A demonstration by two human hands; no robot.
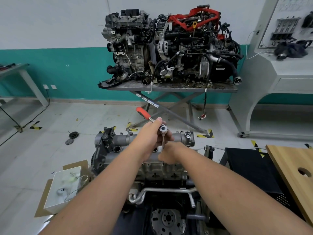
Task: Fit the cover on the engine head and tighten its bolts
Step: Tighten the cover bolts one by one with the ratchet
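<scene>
The grey metal cover (181,137) lies on top of the engine head (162,169), low in the middle of the view. My left hand (151,134) grips a ratchet (163,129) just behind its head, and the red handle (143,113) points up and to the left. A thin extension bar (163,143) runs straight down from the ratchet head to the cover. My right hand (168,156) is curled round the bar's lower end and hides the bolt and socket beneath it.
Two complete engines (169,46) stand on a scissor table against the far wall. A white box on cardboard (64,187) lies on the floor at the left, with pulley discs (72,137) beyond it. A black cabinet (250,168) and a wooden board (294,173) are at the right.
</scene>
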